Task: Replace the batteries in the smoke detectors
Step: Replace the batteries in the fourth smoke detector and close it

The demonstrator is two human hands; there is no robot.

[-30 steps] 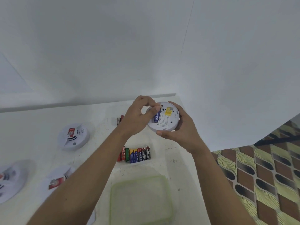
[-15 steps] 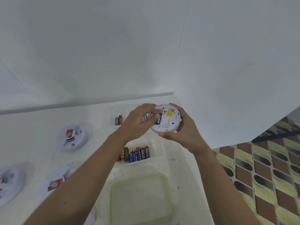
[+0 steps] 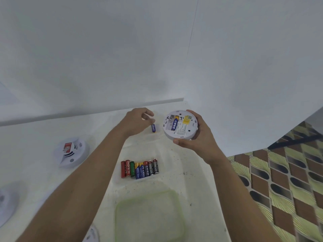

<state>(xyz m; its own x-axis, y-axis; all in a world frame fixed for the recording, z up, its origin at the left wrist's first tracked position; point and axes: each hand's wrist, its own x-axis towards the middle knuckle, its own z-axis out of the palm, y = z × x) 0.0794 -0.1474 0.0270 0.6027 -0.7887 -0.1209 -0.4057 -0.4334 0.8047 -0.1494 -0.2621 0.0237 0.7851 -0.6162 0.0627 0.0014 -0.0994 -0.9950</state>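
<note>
A white table (image 3: 35, 130) stretches out below you, with a row of batteries (image 3: 139, 169) lying side by side on it; every place here is given from that row. Patterned floor tiles (image 3: 279, 180) show well to the right of the row, past the table's edge. A translucent, green-rimmed lid (image 3: 150, 215) lies flat just on your side of the row.

Your right hand (image 3: 197, 137) is beyond the row and to its right, raised above the table, its fingers and thumb curled round the rim of a round white detector (image 3: 180, 124). The detector's back faces you, its battery bay uncovered. One blue cell (image 3: 174, 124) sits in the right half of the bay, and the left half shows bare white plastic.

Your left hand (image 3: 138, 122) hovers just beyond the row, near the held detector but apart from it. Its fingers are curled and pinch the top end of a loose blue battery (image 3: 153, 128), which hangs upright below the fingertips.

A second detector (image 3: 70, 151) rests face up on the table, well left of the row. A third (image 3: 7, 205) is cut off by the picture's edge, further left.
</note>
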